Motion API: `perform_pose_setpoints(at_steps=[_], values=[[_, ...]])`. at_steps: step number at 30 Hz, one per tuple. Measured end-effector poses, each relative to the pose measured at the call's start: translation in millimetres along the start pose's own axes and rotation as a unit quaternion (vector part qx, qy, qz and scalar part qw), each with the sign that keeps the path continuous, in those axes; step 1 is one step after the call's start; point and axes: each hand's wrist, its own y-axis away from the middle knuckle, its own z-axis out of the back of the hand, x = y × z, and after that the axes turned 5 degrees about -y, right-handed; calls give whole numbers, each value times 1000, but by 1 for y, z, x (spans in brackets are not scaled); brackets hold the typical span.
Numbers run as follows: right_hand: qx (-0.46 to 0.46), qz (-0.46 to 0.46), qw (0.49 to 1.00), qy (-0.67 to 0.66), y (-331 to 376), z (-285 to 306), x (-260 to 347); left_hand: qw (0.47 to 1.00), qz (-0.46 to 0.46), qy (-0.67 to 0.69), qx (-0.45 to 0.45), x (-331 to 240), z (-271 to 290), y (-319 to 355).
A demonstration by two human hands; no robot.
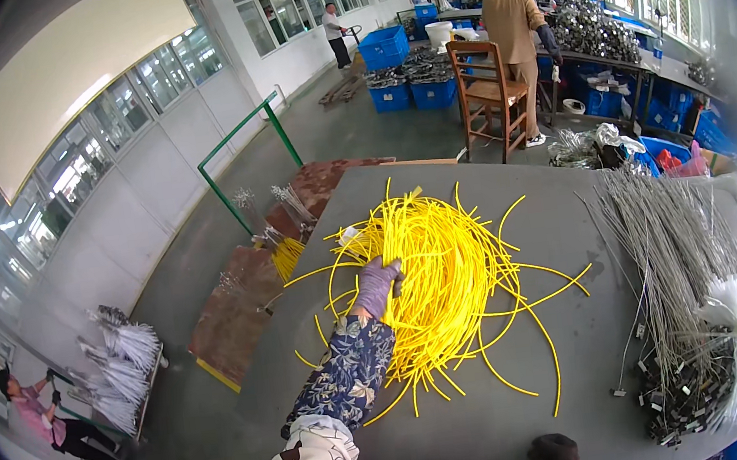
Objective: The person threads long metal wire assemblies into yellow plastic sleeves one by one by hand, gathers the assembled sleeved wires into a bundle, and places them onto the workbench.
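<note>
A large loose heap of thin yellow tubes (449, 284) lies on the dark grey tabletop (574, 333), with several ends fanning outward. My left hand (377, 287), in a purple-grey glove and a floral sleeve, is closed on tubes at the heap's left side. Its fingertips are partly hidden among them. A small white tag or wrap (348, 235) shows at the heap's upper left. My right hand does not appear. At the bottom edge is a dark rounded shape (555, 459) that I cannot make out.
Bundled metal wires (678, 238) with dark end pieces and a clear plastic wrap (734, 341) lie on the table's right side. Left of the table stand a green rail (237, 136) and a brown board (236, 315). Beyond are a wooden chair (488, 96), blue crates (385, 48) and a person (511, 28).
</note>
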Motion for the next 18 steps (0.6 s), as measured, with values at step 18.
perform_pose_setpoints(at_steps=[18], values=[[79, -104, 971, -199, -55, -41, 150, 803, 39, 498, 326, -30, -12, 95]])
